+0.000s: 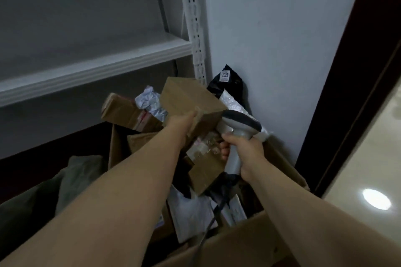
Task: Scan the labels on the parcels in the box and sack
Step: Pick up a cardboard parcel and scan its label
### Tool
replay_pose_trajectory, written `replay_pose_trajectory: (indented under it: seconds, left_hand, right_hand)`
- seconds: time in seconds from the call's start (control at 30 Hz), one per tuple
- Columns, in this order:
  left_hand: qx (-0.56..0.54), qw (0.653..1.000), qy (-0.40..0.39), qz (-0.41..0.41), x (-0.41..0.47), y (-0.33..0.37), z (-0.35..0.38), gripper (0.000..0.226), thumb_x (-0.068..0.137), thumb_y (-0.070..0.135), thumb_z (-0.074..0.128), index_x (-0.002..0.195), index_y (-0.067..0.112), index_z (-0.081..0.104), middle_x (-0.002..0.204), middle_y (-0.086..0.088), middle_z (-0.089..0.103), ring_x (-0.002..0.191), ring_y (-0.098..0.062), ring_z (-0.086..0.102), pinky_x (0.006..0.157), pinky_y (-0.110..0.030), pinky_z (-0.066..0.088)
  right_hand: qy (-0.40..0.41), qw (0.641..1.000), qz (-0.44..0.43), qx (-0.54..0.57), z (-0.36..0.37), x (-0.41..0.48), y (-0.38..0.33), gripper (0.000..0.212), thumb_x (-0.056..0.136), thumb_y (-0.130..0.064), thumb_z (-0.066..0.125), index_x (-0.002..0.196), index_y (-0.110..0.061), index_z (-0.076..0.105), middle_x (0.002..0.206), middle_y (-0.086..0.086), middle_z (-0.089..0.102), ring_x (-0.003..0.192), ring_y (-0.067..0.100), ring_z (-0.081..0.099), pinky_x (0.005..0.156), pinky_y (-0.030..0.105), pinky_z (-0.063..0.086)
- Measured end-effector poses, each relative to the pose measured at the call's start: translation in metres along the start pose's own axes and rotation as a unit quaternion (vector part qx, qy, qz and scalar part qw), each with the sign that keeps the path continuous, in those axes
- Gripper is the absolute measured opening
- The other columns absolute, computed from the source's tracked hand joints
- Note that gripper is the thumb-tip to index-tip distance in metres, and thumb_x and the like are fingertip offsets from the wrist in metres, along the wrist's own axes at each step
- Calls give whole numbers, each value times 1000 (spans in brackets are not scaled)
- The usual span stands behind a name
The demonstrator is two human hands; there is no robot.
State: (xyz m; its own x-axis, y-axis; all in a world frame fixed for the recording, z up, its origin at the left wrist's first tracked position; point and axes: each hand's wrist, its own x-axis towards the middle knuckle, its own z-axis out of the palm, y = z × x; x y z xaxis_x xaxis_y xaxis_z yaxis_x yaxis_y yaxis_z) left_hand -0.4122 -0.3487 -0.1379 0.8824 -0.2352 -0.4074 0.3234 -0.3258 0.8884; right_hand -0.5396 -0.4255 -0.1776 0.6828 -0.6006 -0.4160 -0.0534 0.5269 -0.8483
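Room: a pale wall (271, 28) fills the upper right. A dark door frame (347, 93) runs along its right edge, and beyond it lies a glossy pale floor (368, 158) that carries one bright reflection of a light. A white metal shelf (86, 67) stands to the left against the wall, with a perforated upright post (195, 17) at its corner.

Below the shelf, an open cardboard box (238, 234) sits in the corner and is heaped with parcels. A dark grey-green sack (43, 197) lies just beside it on the left.

Task item: a brown cardboard parcel (186, 97) is raised and tilted above the heap. The left hand (184, 123) grips its lower near edge, thumb on top; the fingers are hidden behind it. No surface is in view.

The right hand (245, 149) is wrapped tightly round the handle of a grey scanner (238, 123). The scanner's dark head sits at the parcel's lower right corner; contact cannot be determined. Its cable (214, 217) drops into the box.

Other contents:
- A taped brown carton (123, 110) lies at the rear left.
- A crumpled white bag (149, 102) lies just beside it.
- A black bag (230, 84) leans on the wall, with a small label (225, 76) reading 2023.
- A small brown packet (206, 173) lies under the scanner.
- White mailers (191, 212) lie lowest.
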Motion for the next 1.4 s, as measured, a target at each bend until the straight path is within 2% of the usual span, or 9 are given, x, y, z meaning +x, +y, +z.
replay_pose_trajectory:
  seconds: [0.17, 0.27, 0.4, 0.67, 0.8, 0.97, 1.07, 1.27, 1.4]
  left_hand:
    - [-17, 996, -71, -55, 59, -3, 34, 111, 52, 84, 65, 135, 13, 47, 133, -4, 52, 116, -32, 54, 93, -40, 43]
    - [-27, 991, -97, -93, 74, -12, 40, 105, 58, 80, 63, 136, 13, 47, 131, -6, 55, 117, -33, 52, 91, -48, 37]
    - [-118, 984, -94, -92, 90, -26, 37, 96, 43, 56, 77, 128, 16, 57, 109, -11, 66, 77, -30, 65, 59, -39, 51]
    - [-259, 959, -67, -93, 24, -28, -20, 49, 72, 45, 65, 111, 17, 55, 113, -13, 60, 100, -31, 58, 84, -42, 50]
    - [-269, 954, -67, -112, -27, -33, -68, 68, 67, 59, 63, 122, 18, 54, 118, -10, 59, 106, -30, 54, 71, -39, 45]
    - [-265, 948, -129, -122, -90, -44, -127, 74, 67, 71, 50, 118, 19, 63, 115, -11, 64, 110, -31, 53, 95, -39, 38]
    - [-260, 946, -156, -119, -125, -52, -160, 69, 70, 67, 47, 110, 14, 64, 115, -14, 61, 112, -35, 51, 90, -42, 40]
    - [-229, 967, -105, -32, -173, -52, -212, 13, 84, 23, 47, 88, 15, 56, 72, -8, 60, 64, -22, 54, 58, -27, 45]
    - [-71, 992, -103, -20, -194, -47, -229, 55, 76, 27, 61, 129, 25, 51, 102, -9, 56, 93, -26, 53, 82, -40, 42]
  right_hand:
    - [-14, 1000, 25, -1, -4, 42, 12, 6, 83, -3, 68, 79, -2, 63, 55, 7, 61, 38, 10, 52, 43, 22, 46]
    - [-21, 999, 35, -2, -6, 55, 19, 8, 83, -4, 68, 77, -3, 63, 52, 5, 61, 37, 9, 51, 43, 21, 46]
    - [-17, 999, 43, 4, -11, 61, 22, 7, 82, -4, 68, 78, -3, 62, 53, 6, 61, 37, 10, 51, 41, 20, 46]
    - [23, 999, 1, 22, -3, 14, -5, 16, 79, -13, 73, 91, -11, 64, 75, 5, 61, 62, 15, 55, 59, 29, 47]
    - [15, 999, -24, 44, 12, -32, -18, 27, 75, -21, 78, 96, -17, 62, 86, 7, 61, 78, 22, 58, 71, 36, 49]
    - [-35, 997, -20, 65, 38, -92, -18, 69, 61, -27, 87, 121, -7, 59, 103, 15, 68, 91, 34, 66, 84, 50, 55]
    - [-76, 995, -19, 55, 53, -124, -16, 85, 43, -28, 92, 120, -8, 62, 106, 17, 70, 93, 37, 68, 83, 55, 54]
    - [-104, 990, -82, -44, 74, -182, -21, 50, 69, 5, 77, 116, 2, 59, 95, 19, 69, 83, 34, 67, 74, 45, 56]
    - [-123, 984, -102, -82, 76, -206, -15, 48, 69, 11, 75, 112, -5, 58, 99, 16, 67, 82, 30, 65, 69, 37, 54]
